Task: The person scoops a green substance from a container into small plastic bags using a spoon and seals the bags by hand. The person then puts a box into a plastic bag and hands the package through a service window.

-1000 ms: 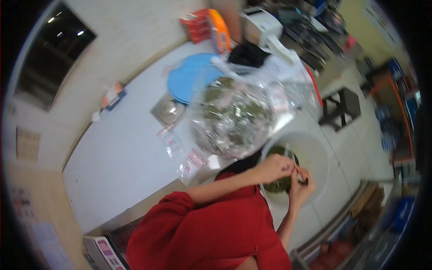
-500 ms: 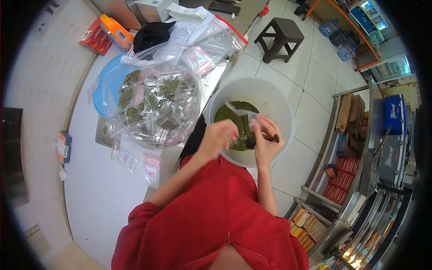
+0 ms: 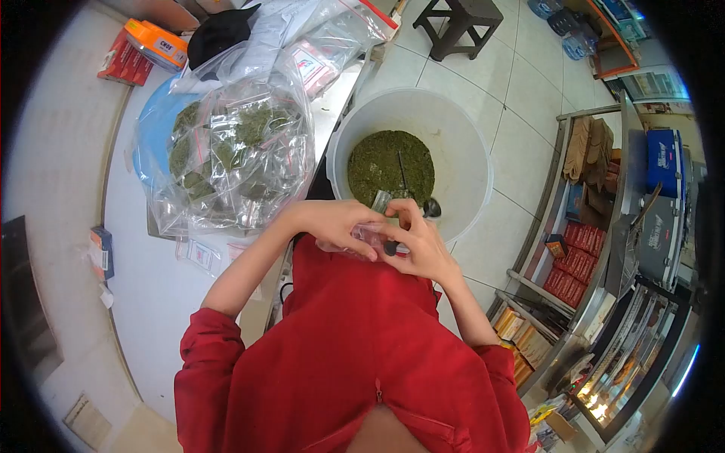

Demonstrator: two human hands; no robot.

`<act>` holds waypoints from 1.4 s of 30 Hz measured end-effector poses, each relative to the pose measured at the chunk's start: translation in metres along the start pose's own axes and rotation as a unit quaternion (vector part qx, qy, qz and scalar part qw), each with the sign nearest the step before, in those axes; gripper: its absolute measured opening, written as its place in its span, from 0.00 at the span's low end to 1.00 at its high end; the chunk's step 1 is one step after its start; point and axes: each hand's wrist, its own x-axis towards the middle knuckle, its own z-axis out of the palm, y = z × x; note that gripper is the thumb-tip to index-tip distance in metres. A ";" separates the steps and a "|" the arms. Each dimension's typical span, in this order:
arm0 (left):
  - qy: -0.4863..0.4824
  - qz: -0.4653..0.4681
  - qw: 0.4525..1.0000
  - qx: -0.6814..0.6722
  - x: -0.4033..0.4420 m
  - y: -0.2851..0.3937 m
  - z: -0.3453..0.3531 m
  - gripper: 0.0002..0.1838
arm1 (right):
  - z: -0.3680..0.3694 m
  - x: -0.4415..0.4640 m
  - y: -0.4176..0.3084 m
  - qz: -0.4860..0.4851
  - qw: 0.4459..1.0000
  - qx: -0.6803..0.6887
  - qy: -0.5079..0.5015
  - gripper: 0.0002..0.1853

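In front of my red top, both hands come together at the near rim of a white translucent bucket (image 3: 461, 151). My left hand (image 3: 340, 225) is closed around clear plastic bags (image 3: 365, 235) with pinkish edges. My right hand (image 3: 417, 245) has its fingers bent against the same plastic. A dark rounded object (image 3: 431, 208) shows beside its fingers, and I cannot make out whether the hand holds it. Crumbled green dried herb (image 3: 374, 166) covers the bucket's bottom, with a thin dark stick-like thing (image 3: 402, 167) lying across it.
On the white table (image 3: 143, 317), a large clear bag (image 3: 242, 155) of green-filled packets rests by a blue basin (image 3: 151, 143). Behind lie a black cap (image 3: 219, 36) and an orange box (image 3: 157, 44). A dark stool (image 3: 462, 26) and shelves (image 3: 581, 249) stand beyond the bucket.
My hands have come together and moved back toward my body with the clear plastic between them. A whitish, translucent piece that was over the herb no longer shows there. The view has shifted.
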 end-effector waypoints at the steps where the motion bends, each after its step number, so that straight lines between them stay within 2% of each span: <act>1: -0.001 -0.001 1.000 -0.002 0.000 -0.010 0.002 0.24 | -0.001 0.001 0.006 0.002 1.000 0.001 -0.001 0.21; 3: 0.043 -0.043 0.993 -0.103 -0.012 -0.027 0.006 0.24 | 0.000 -0.001 0.022 -0.013 0.996 -0.042 0.081 0.20; 4: 0.037 -0.045 0.993 -0.105 -0.019 -0.026 0.009 0.24 | 0.000 -0.004 0.027 0.031 0.991 -0.075 0.108 0.17; 5: 0.041 -0.093 0.983 -0.152 -0.028 -0.021 0.016 0.24 | 0.005 -0.011 0.042 0.037 0.991 -0.073 0.109 0.17; 6: 0.046 -0.141 0.969 -0.198 -0.034 -0.017 0.025 0.24 | 0.016 -0.023 0.065 0.106 0.991 -0.047 0.066 0.15; 7: 0.043 -0.143 0.969 -0.199 -0.036 -0.015 0.035 0.24 | 0.028 -0.033 0.086 0.173 0.984 -0.021 0.022 0.14; 8: 0.092 -0.108 0.962 -0.233 -0.040 -0.014 0.046 0.23 | 0.040 -0.038 0.104 0.177 0.984 -0.018 0.023 0.14; 9: 0.142 -0.074 0.951 -0.265 -0.043 -0.014 0.056 0.23 | 0.052 -0.042 0.121 0.196 0.980 -0.008 -0.035 0.12; 10: 0.156 -0.083 0.934 -0.310 -0.046 -0.022 0.067 0.26 | 0.064 -0.043 0.138 0.215 0.972 0.002 -0.094 0.10; 12: 0.179 -0.074 0.915 -0.355 -0.050 -0.022 0.077 0.27 | 0.088 -0.020 0.173 0.131 0.990 -0.038 -0.038 0.06; 14: 0.205 -0.063 0.892 -0.397 -0.051 -0.027 0.088 0.29 | 0.106 0.022 0.188 0.124 0.989 -0.026 0.071 0.04; 16: 0.219 -0.011 0.856 -0.468 -0.051 -0.038 0.098 0.30 | 0.128 0.053 0.205 0.187 0.975 -0.097 0.070 0.04; 17: 0.221 -0.011 0.857 -0.466 -0.051 -0.036 0.100 0.30 | 0.139 0.054 0.216 0.185 0.975 -0.096 0.071 0.04; 19: 0.264 0.012 0.801 -0.537 -0.051 -0.028 0.102 0.31 | 0.159 0.056 0.228 0.230 0.946 -0.206 -0.099 0.07; 20: 0.265 0.009 0.803 -0.534 -0.054 -0.028 0.104 0.31 | 0.164 0.056 0.229 0.229 0.947 -0.203 -0.097 0.07; 22: 0.342 0.030 0.771 -0.536 -0.057 -0.028 0.105 0.32 | 0.161 0.049 0.229 0.224 0.933 -0.169 -0.226 0.12; 23: 0.342 0.029 0.772 -0.535 -0.058 -0.028 0.104 0.32 | 0.154 0.046 0.234 0.223 0.933 -0.168 -0.225 0.12; 25: 0.422 0.034 0.775 -0.470 -0.058 -0.023 0.096 0.34 | 0.128 0.036 0.241 0.203 0.930 -0.072 -0.297 0.16; 26: 0.419 0.034 0.776 -0.470 -0.060 -0.022 0.091 0.34 | 0.110 0.028 0.241 0.243 0.926 -0.015 -0.288 0.16; 27: 0.458 0.006 0.814 -0.357 -0.062 -0.023 0.085 0.34 | 0.083 0.024 0.231 0.281 0.918 0.041 -0.277 0.17; 28: 0.489 -0.020 0.839 -0.238 -0.062 -0.023 0.079 0.34 | 0.064 0.015 0.228 0.284 0.918 0.040 -0.274 0.17; 29: 0.487 -0.017 0.840 -0.238 -0.059 -0.022 0.073 0.34 | 0.048 0.005 0.227 0.348 0.887 0.176 -0.247 0.16; 30: 0.506 -0.012 0.847 -0.163 -0.057 -0.021 0.066 0.33 | 0.035 0.000 0.221 0.402 0.835 0.308 -0.213 0.15; 32: 0.519 0.002 0.854 -0.025 -0.049 -0.024 0.050 0.32 | 0.010 -0.007 0.191 0.400 0.827 0.351 -0.179 0.13; 33: 0.518 0.007 0.855 -0.022 -0.042 -0.029 0.045 0.32 | 0.000 -0.012 0.176 0.397 0.815 0.395 -0.150 0.12; 34: 0.531 0.006 0.843 -0.081 -0.032 -0.033 0.042 0.31 | -0.005 -0.016 0.165 0.395 0.817 0.394 -0.145 0.12; 35: 0.542 0.006 0.828 -0.141 -0.021 -0.034 0.037 0.30 | -0.009 -0.019 0.155 0.405 0.812 0.410 -0.096 0.11; 36: 0.552 0.022 0.824 -0.122 -0.011 -0.032 0.031 0.30 | -0.014 -0.022 0.145 0.413 0.805 0.424 -0.046 0.11; 37: 0.552 0.028 0.825 -0.120 -0.001 -0.031 0.027 0.30 | -0.020 -0.025 0.133 0.411 0.807 0.422 -0.042 0.11; 39: 0.550 0.023 0.829 -0.101 0.020 -0.031 0.022 0.32 | -0.031 -0.030 0.109 0.391 0.816 0.421 0.058 0.11; 40: 0.560 0.020 0.820 -0.120 0.029 -0.028 0.021 0.33 | -0.035 -0.033 0.096 0.388 0.819 0.419 0.061 0.11; 42: 0.577 0.018 0.808 -0.117 0.055 -0.039 0.021 0.34 | -0.042 -0.040 0.075 0.313 0.874 0.323 0.184 0.12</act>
